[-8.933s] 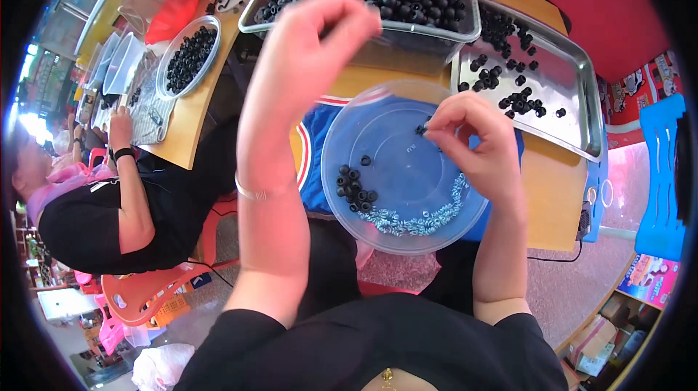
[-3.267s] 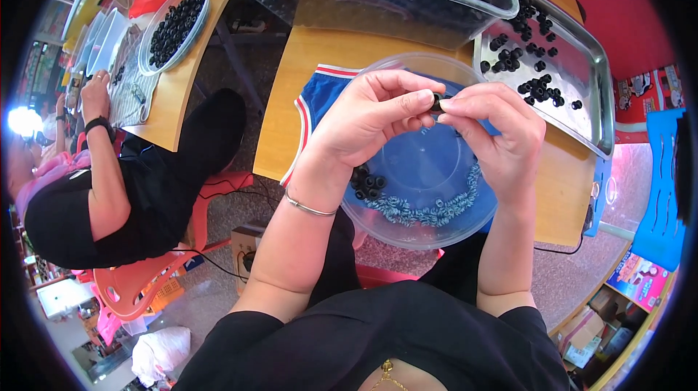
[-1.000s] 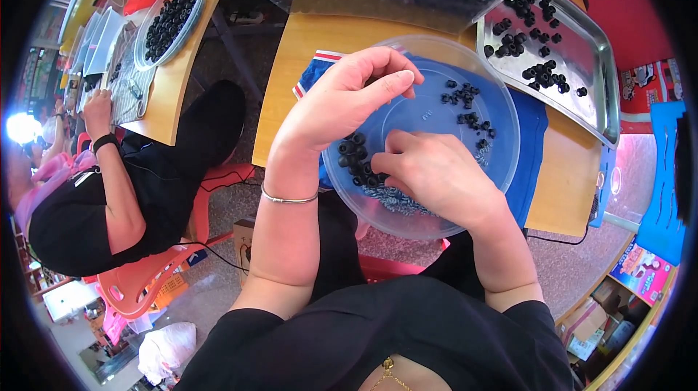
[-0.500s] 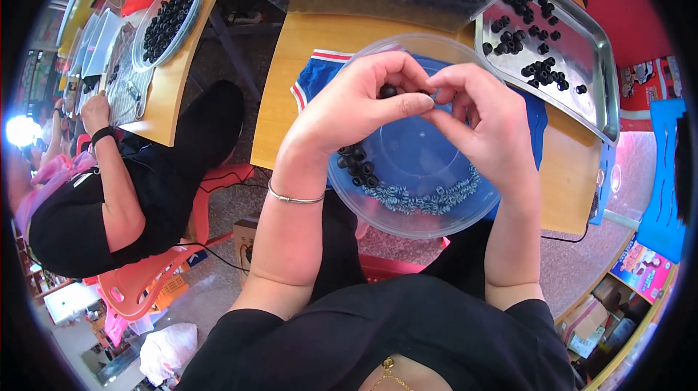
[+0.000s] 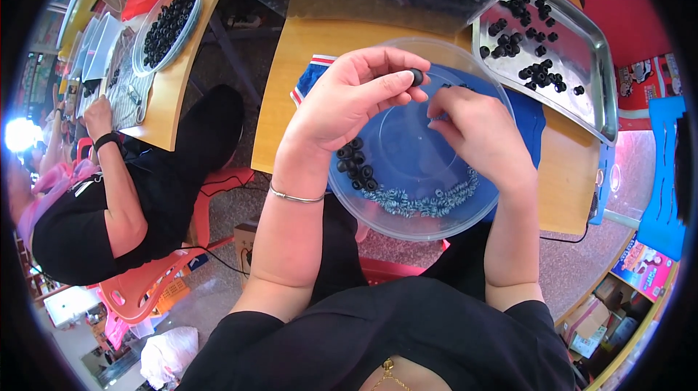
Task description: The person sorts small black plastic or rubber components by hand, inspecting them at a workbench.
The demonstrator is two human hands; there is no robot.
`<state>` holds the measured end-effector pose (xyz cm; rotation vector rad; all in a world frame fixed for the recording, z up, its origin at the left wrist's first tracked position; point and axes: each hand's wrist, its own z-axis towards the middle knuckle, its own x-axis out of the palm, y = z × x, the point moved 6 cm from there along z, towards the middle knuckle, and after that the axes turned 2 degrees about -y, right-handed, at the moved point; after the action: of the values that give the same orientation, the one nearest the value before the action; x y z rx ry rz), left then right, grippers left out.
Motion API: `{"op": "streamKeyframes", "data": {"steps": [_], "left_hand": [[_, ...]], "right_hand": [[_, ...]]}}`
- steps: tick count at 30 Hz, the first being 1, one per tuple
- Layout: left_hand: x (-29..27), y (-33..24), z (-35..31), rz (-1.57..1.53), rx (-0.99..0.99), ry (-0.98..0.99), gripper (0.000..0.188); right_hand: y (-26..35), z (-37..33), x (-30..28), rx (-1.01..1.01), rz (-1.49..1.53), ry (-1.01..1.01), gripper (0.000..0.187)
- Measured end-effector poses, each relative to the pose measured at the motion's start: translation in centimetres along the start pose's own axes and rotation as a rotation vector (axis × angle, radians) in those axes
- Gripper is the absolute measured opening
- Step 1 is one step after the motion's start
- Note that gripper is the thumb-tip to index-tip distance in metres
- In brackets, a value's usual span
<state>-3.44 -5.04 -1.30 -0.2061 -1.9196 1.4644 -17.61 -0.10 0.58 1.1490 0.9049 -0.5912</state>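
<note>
My left hand (image 5: 342, 96) pinches a small round black piece (image 5: 416, 77) between thumb and fingertips, above the far left part of a shallow, clear round plastic tub (image 5: 407, 232). Over the tub's right side, my right hand (image 5: 483, 129) has its fingers pinched together and pointing down. What they hold, if anything, is too small to make out. Inside the tub, several black round pieces with holes (image 5: 355, 164) lie at the left. A curved band of small pale-blue coiled bits (image 5: 425, 203) lies along its near edge.
Beneath the tub is blue cloth (image 5: 527, 118) on a wooden table (image 5: 567, 187). Behind stands a big clear bin (image 5: 378, 0) of black pieces. A metal tray (image 5: 592, 93) with more is at right. A co-worker (image 5: 94, 209) sits left by a bowl (image 5: 136, 56) of black pieces.
My hands were together over the tub and have come apart. The left keeps the black piece, now plainly showing at its fingertips; the right has dropped lower, toward the tub.
</note>
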Motion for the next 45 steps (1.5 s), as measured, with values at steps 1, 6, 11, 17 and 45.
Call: {"op": "streamKeyframes", "data": {"steps": [1, 6, 11, 17, 45], "left_hand": [[-0.1, 0.1, 0.0, -0.045, -0.005, -0.005, 0.022], [-0.5, 1.0, 0.4, -0.254, -0.004, 0.072, 0.019], [0.7, 1.2, 0.4, -0.315, 0.0, 0.088, 0.017], [1.8, 0.9, 0.2, -0.417, -0.041, 0.084, 0.013], [1.8, 2.3, 0.5, -0.411, -0.062, 0.115, 0.017]], "right_hand": [[-0.2, 0.1, -0.3, 0.023, 0.082, -0.031, 0.006], [0.4, 0.1, -3.5, -0.02, 0.352, -0.366, 0.012], [1.2, -0.5, -4.3, -0.129, 0.511, -0.542, 0.016], [1.8, -0.5, -4.6, -0.235, 0.413, -0.591, 0.016], [1.7, -0.3, -4.1, -0.159, 0.386, -0.502, 0.02]]}}
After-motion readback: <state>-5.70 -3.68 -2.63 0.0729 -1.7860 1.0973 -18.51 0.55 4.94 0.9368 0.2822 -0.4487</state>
